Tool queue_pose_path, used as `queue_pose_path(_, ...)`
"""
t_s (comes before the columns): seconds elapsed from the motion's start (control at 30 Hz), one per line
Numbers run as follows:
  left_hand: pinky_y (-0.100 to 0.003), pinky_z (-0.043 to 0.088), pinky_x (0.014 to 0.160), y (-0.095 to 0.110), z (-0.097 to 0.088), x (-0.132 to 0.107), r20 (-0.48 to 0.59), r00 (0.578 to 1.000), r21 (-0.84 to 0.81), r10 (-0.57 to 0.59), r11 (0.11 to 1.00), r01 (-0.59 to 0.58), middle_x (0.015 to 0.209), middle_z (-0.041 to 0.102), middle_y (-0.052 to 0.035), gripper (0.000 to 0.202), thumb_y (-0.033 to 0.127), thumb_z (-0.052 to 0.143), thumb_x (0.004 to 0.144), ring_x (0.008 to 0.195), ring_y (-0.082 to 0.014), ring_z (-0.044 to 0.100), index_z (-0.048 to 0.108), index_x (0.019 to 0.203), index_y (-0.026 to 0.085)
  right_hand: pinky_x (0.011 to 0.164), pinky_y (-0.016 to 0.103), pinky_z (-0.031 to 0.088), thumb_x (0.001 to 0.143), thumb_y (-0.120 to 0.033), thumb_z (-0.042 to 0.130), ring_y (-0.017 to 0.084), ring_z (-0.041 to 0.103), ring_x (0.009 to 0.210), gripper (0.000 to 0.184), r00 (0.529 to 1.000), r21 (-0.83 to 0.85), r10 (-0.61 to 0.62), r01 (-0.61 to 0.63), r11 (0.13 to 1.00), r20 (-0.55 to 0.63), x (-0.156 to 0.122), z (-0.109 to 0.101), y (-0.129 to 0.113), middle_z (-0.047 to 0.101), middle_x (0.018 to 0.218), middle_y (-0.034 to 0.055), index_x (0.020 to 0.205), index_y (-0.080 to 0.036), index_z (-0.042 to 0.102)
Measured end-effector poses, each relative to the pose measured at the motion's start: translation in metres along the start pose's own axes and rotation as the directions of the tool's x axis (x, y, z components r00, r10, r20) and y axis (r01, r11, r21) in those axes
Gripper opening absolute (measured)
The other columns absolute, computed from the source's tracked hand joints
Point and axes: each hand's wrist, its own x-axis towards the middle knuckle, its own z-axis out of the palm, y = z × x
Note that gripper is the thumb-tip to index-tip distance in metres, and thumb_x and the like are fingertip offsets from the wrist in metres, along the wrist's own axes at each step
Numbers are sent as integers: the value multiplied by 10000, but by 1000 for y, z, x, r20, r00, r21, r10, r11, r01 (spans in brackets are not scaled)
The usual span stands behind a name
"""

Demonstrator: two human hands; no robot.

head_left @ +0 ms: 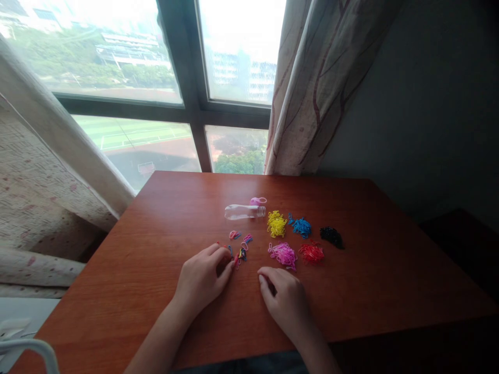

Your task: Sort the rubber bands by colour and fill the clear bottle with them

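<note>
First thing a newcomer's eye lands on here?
Probably the sorted loops right of centre on the table: yellow pile, blue pile, black pile, pink pile and red pile. Then the left hand beside the mixed loops, left of those piles. Behind the mixed loops, a clear bottle lies on its side.

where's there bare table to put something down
The reddish-brown wooden table is bare at right, between the black pile of small bands and the right edge, and at left, between the left hand and the left edge. The middle is crowded: yellow bands, blue bands, pink bands, red bands and mixed-colour bands beside that hand, a clear bottle beyond.
</note>
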Motion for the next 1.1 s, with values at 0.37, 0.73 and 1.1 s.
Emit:
queue_pose_path(0.37, -284, 438, 711, -3, 2, -2, 35, 997, -9, 62, 998, -62, 919, 618, -19, 162, 323, 473, 932, 841, -192, 618, 607, 895, 239, 738, 246, 461, 903, -141, 502, 169, 670, 775, 200, 1000, -14, -6, 6, 1000, 1, 0, -1, 0, 726, 839, 29, 929, -216, 685)
queue_pose_path(0.73, -310, 478, 799, -7, 3, -3, 36, 992, -36, 119, 992, -118, 947, 648, -18, 160, 282, 464, 931, 945, -213, 632, 621, 930, 250, 754, 260, 465, 909, -152, 493, 177, 674, 791, 208, 1000, 7, -1, 1, 1000, 3, 1, -1, 0, 729, 856, 35, 932, -217, 689)
queue_pose_path(1.1, -274, 480, 753, -6, 0, -3, 35, 984, -94, 177, 980, -173, 913, 664, -23, 207, 218, 468, 917, 854, -181, 638, 670, 941, 251, 739, 248, 471, 914, -159, 499, 168, 672, 774, 201, 1000, -10, -5, 5, 1000, -2, 0, 0, 2, 729, 848, 28, 925, -222, 690)
